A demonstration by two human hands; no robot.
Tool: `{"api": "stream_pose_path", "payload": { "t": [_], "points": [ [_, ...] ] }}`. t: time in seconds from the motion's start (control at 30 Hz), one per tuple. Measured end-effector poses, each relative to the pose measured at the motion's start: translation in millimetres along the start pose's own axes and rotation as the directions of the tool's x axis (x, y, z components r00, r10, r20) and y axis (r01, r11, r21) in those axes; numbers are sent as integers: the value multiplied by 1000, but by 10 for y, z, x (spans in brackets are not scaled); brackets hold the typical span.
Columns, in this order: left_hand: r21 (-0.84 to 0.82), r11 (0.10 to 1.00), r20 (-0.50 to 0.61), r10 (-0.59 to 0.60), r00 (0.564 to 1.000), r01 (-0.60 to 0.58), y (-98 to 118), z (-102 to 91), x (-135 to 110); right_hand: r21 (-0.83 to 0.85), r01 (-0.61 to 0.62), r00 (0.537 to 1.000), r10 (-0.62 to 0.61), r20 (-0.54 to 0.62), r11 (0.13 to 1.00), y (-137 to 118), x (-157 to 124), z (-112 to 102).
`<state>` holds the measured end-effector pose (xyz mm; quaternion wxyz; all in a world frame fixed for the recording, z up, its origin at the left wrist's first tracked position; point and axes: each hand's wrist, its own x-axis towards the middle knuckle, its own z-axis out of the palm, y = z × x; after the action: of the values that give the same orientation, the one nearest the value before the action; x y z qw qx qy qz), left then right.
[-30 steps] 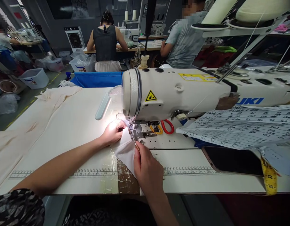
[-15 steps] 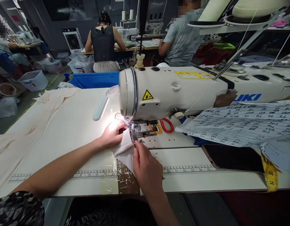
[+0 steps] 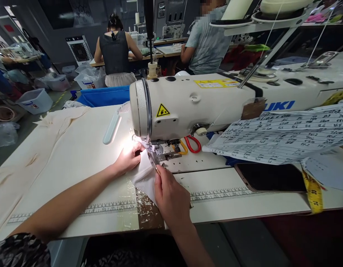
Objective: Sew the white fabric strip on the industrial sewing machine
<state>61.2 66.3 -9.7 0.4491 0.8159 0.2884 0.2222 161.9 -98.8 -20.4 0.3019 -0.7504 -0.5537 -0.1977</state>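
A white sewing machine [image 3: 174, 105] stands over the table, its lamp lighting the presser foot [image 3: 150, 147]. Just left of the foot, my left hand [image 3: 127, 157] is closed on the edge of a piece of white fabric [image 3: 143, 174]. The lamp's glare washes out part of those fingers. My right hand [image 3: 171, 194] lies in front of the machine, closed around slim metal tweezers [image 3: 153, 160] that point up toward the foot. The fabric hangs between both hands toward the table's front edge, over a brown tape strip [image 3: 149, 211].
Red-handled scissors [image 3: 194, 144] lie behind the foot. To the right are handwritten sheets [image 3: 280, 133], a phone [image 3: 271, 177] and a yellow tape measure [image 3: 313, 193]. Pale fabric [image 3: 29, 159] covers the table's left side. Two people sit at machines beyond.
The view has shifted, so the machine and table sit farther left in the picture. Both hands keep their grips beside the presser foot, with little movement relative to the machine.
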Motion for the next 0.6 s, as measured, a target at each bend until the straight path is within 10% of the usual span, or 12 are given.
{"api": "stream_pose_path", "payload": {
  "t": [0.27, 0.6],
  "points": [
    [330, 910, 15, 261, 965, -251, -19, -7, 23, -57, 10, 1000, -10, -3, 998, -24, 8, 3],
    [528, 686, 322, 384, 865, -501, 98, -153, -60, 92, -39, 998, 35, 48, 995, -22, -261, -288]
  ]
}}
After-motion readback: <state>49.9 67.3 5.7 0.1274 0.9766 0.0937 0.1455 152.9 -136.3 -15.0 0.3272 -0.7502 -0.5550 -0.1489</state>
